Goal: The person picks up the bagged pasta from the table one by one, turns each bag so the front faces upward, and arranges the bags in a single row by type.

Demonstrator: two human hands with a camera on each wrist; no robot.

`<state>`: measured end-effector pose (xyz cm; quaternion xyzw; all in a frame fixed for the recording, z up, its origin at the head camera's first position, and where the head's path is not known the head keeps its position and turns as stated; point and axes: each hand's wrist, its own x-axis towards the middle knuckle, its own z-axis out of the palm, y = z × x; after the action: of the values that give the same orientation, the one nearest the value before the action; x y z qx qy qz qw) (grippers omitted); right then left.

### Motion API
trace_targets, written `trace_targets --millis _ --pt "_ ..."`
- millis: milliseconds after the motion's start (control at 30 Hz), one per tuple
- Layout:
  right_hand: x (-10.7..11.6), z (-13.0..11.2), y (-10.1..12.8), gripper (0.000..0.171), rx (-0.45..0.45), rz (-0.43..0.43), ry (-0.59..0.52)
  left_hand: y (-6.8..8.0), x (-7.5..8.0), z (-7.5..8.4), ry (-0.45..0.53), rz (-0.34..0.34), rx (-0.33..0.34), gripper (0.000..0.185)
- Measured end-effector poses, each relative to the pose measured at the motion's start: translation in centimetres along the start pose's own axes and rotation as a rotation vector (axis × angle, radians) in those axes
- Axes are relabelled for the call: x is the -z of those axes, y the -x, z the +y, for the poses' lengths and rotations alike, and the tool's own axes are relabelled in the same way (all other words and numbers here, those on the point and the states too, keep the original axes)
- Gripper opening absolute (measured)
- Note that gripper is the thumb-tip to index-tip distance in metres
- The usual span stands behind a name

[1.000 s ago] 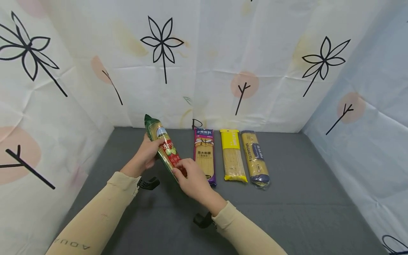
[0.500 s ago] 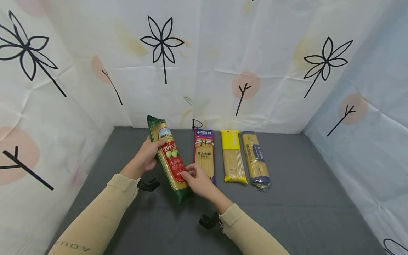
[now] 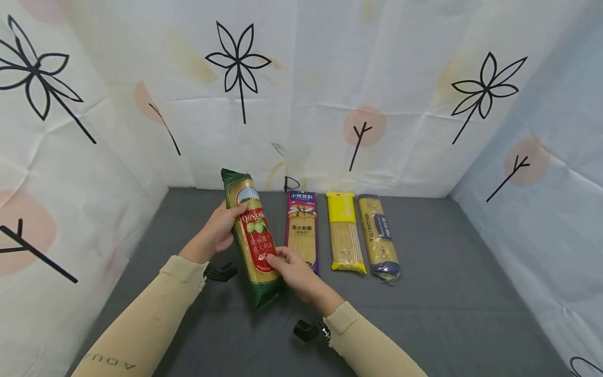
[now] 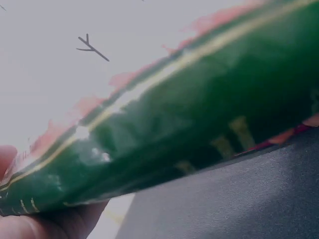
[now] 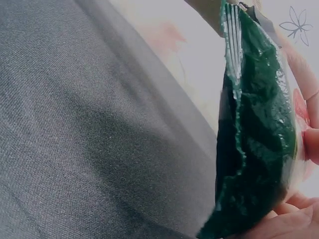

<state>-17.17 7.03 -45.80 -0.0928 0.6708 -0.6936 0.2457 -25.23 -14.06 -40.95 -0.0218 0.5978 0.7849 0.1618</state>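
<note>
1. Your left hand point(image 3: 214, 233) grips the upper part of the green pasta packet point(image 3: 249, 235) from its left side, thumb across the label; in the left wrist view the fingers point(image 4: 55, 226) curl under the packet's dark green underside point(image 4: 164, 134).
2. That green pasta packet is lifted off the grey table point(image 3: 447, 314), tilted, its top end toward the back wall and its bottom end low near you; it sits left of the row of other packets.
3. Your right hand point(image 3: 297, 269) holds the packet's lower right edge, fingertips on the red label; the right wrist view shows the crimped green end point(image 5: 251, 134) with fingers point(image 5: 284, 224) beneath it.
4. Just beside that hand lies the purple packet point(image 3: 301, 228), flat on the table; next comes the yellow packet point(image 3: 345, 230); then the blue-labelled packet point(image 3: 379, 235), all three lying side by side lengthwise.
</note>
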Motion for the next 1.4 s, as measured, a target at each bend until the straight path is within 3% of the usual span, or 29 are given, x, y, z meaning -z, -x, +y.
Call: trace_targets --millis 167,333,500,833,1100,1233,1400 --pt "-0.2 -0.1 -0.1 0.041 0.020 -0.002 -0.037 -0.2 0.1 -0.1 -0.015 0.022 0.020 0.060" --pt "-0.6 -0.2 -0.2 0.042 0.064 0.023 -0.038 -0.4 0.3 -0.4 -0.118 0.040 0.038 0.060" --pt "-1.3 -0.4 -0.8 0.040 0.101 0.111 -0.011 -0.7 0.8 -0.9 -0.254 0.047 0.059 0.060" --pt "-3.1 -0.2 -1.9 0.039 0.088 0.299 0.024 -1.1 1.5 -2.9 -0.446 0.037 0.121 0.059" --pt "-3.7 0.1 -2.4 0.045 0.005 0.272 0.091 -1.2 2.4 -4.1 -0.560 0.030 0.158 0.056" --pt "-3.7 0.1 -3.1 0.047 -0.001 0.273 0.113 -1.4 2.8 -4.4 -0.543 0.042 0.135 0.059" --pt "-3.7 0.0 -3.6 0.046 -0.003 0.239 0.225 -1.8 3.7 -5.1 -0.534 0.069 0.104 0.063"
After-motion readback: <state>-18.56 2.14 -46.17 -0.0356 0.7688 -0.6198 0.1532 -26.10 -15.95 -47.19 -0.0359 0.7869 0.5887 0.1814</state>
